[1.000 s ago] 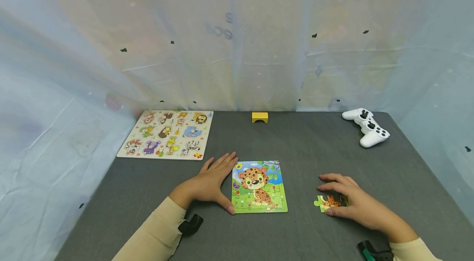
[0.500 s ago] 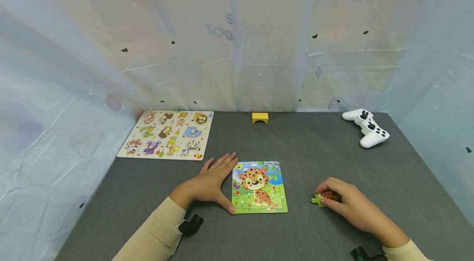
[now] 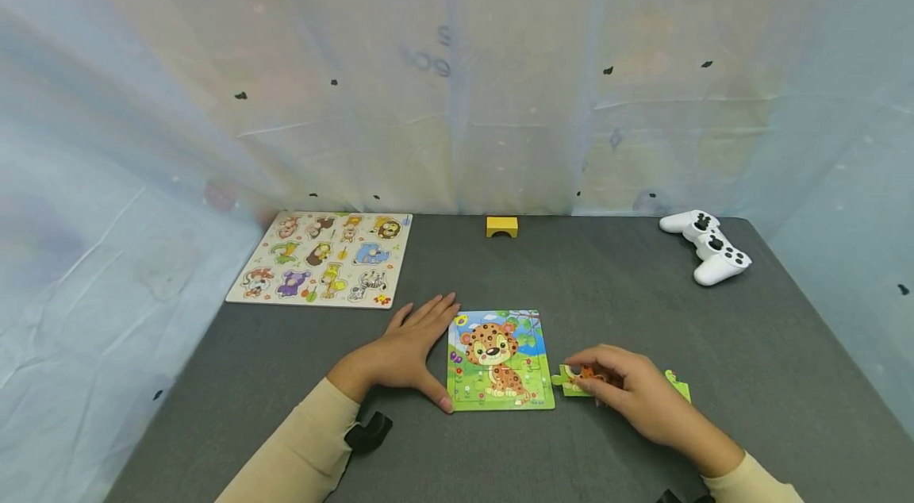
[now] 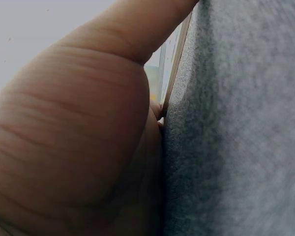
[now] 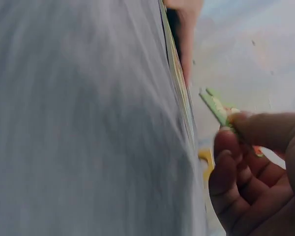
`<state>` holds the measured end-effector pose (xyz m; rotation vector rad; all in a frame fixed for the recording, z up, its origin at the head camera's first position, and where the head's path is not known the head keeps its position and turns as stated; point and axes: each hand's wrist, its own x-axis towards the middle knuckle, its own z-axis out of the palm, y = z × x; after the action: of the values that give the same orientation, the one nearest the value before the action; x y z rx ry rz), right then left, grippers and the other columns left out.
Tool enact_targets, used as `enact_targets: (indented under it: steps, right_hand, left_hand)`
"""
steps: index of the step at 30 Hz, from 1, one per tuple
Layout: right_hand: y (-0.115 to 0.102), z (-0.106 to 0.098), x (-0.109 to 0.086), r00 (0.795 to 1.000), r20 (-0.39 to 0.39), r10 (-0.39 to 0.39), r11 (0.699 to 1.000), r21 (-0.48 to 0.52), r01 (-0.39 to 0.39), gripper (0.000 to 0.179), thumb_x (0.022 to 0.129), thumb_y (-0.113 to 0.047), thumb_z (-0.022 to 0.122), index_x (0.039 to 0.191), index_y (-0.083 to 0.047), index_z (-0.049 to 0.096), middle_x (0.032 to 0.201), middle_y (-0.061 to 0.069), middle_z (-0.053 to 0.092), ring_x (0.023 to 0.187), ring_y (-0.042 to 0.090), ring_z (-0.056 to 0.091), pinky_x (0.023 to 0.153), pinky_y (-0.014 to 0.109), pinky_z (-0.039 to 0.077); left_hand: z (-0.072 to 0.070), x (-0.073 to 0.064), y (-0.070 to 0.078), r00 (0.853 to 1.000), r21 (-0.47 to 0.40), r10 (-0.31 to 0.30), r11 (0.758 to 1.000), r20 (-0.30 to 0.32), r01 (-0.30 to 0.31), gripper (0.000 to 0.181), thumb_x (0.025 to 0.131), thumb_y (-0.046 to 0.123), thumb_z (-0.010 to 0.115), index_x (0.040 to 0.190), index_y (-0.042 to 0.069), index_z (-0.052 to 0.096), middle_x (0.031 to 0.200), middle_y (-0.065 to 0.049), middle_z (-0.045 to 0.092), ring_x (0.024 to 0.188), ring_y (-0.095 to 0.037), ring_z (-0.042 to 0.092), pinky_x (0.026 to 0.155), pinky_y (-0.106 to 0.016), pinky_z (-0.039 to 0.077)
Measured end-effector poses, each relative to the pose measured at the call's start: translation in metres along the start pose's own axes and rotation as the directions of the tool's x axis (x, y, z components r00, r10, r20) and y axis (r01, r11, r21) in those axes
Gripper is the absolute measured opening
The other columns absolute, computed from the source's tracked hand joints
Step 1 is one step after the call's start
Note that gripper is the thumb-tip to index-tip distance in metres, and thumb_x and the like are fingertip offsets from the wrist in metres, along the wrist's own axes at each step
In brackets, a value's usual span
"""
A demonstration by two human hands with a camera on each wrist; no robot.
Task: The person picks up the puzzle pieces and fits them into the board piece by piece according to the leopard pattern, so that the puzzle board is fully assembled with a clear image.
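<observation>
A square leopard puzzle (image 3: 500,360) with a green border lies on the table. Spread out flat at its left side, my left hand (image 3: 405,352) touches the edge with the thumb tip low and the fingertips near the top corner. My right hand (image 3: 643,392) pinches a green and orange puzzle piece (image 3: 569,382) between thumb and fingers, close to the puzzle's right edge. The right wrist view shows that piece (image 5: 216,108) raised above the table. Another green puzzle piece (image 3: 678,385) lies partly hidden behind my right hand. In the left wrist view my palm (image 4: 73,128) fills much of the picture.
An animal peg board (image 3: 321,259) lies at the back left. A yellow arched block (image 3: 501,227) stands at the back middle, and a white game controller (image 3: 705,246) lies at the back right. Plastic sheeting (image 3: 500,90) hangs behind the table.
My right hand has closed its fingers on a puzzle piece, picked it up and moved left toward the puzzle, uncovering another piece. My left hand has stayed in place.
</observation>
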<state>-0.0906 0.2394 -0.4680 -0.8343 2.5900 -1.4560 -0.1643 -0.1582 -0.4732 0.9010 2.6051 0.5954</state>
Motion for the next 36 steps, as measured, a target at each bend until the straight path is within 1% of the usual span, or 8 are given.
enact_targets:
  steps: [3,5,9,14,18,23,30,36]
  right_hand:
    - [-0.004,0.009,0.008,0.999,0.051,0.017,0.998,0.063,-0.020,0.025,0.106,-0.011,0.074,0.131,-0.014,0.076,0.115,-0.001,0.073,0.074,0.014,0.068,0.063,0.032,0.058]
    - [-0.007,0.015,0.014,0.998,0.060,0.031,0.996,0.080,-0.036,0.023,0.106,-0.014,0.075,0.129,-0.016,0.076,0.114,-0.001,0.073,0.074,0.015,0.069,0.063,0.033,0.059]
    - [-0.013,0.030,0.025,0.999,0.048,0.017,0.995,0.095,-0.021,0.020,0.104,-0.016,0.077,0.124,-0.017,0.077,0.108,-0.003,0.073,0.075,0.015,0.069,0.063,0.033,0.059]
    - [-0.018,0.048,0.034,0.999,0.044,-0.006,0.993,0.121,0.000,0.024,0.105,-0.013,0.076,0.129,-0.011,0.078,0.104,-0.004,0.071,0.073,0.016,0.069,0.064,0.032,0.058]
    - [-0.022,0.059,0.040,0.999,0.031,0.028,0.991,0.128,-0.032,0.025,0.105,-0.012,0.076,0.130,-0.009,0.078,0.102,-0.004,0.070,0.073,0.014,0.068,0.064,0.031,0.058]
    - [-0.026,0.069,0.046,0.997,0.038,0.074,0.984,0.157,-0.079,0.019,0.104,-0.009,0.076,0.124,-0.010,0.076,0.096,-0.002,0.072,0.070,0.016,0.069,0.062,0.032,0.059]
    - [-0.028,0.077,0.047,0.999,0.014,0.051,0.998,0.030,-0.052,0.021,0.102,-0.012,0.080,0.123,-0.012,0.079,0.101,-0.008,0.069,0.075,0.007,0.062,0.064,0.029,0.055]
    - [-0.026,0.076,0.043,0.998,-0.024,-0.057,0.994,-0.100,0.054,0.022,0.102,-0.013,0.081,0.123,-0.015,0.079,0.109,-0.007,0.067,0.077,0.003,0.059,0.066,0.027,0.054]
  left_hand:
    - [0.000,0.000,0.000,1.000,0.002,0.000,1.000,-0.001,0.000,0.155,0.063,0.081,0.093,0.178,0.018,0.011,0.182,-0.002,0.001,0.166,-0.022,-0.002,0.126,-0.061,-0.005]
    - [0.001,0.001,0.000,1.000,0.002,-0.001,1.000,-0.002,0.001,0.155,0.063,0.080,0.093,0.178,0.018,0.011,0.182,-0.002,0.001,0.166,-0.022,-0.002,0.126,-0.061,-0.005]
    - [0.000,0.001,0.000,1.000,0.004,0.000,1.000,-0.005,0.000,0.155,0.063,0.080,0.093,0.178,0.018,0.011,0.182,-0.002,0.002,0.166,-0.022,-0.002,0.127,-0.061,-0.005]
    - [0.000,0.001,0.002,1.000,0.004,0.005,1.000,0.000,-0.005,0.155,0.063,0.079,0.093,0.178,0.017,0.010,0.182,-0.001,0.001,0.166,-0.022,-0.002,0.127,-0.060,-0.005]
    - [0.000,0.001,0.001,1.000,0.002,0.006,1.000,0.002,-0.006,0.154,0.063,0.080,0.093,0.178,0.018,0.010,0.182,-0.001,0.001,0.166,-0.022,-0.002,0.126,-0.061,-0.005]
    - [0.000,0.000,0.000,1.000,0.002,0.001,1.000,0.001,-0.001,0.154,0.063,0.080,0.092,0.178,0.018,0.010,0.182,-0.001,0.001,0.166,-0.022,-0.002,0.126,-0.061,-0.004]
    - [-0.001,0.000,0.001,1.000,-0.004,0.002,1.000,0.000,-0.002,0.153,0.064,0.080,0.093,0.178,0.018,0.011,0.182,-0.002,0.001,0.166,-0.023,-0.002,0.126,-0.062,-0.005]
    - [-0.001,-0.001,0.002,1.000,0.001,0.002,1.000,-0.001,-0.002,0.153,0.064,0.079,0.093,0.178,0.017,0.011,0.182,-0.002,0.001,0.166,-0.024,-0.001,0.126,-0.062,-0.004]
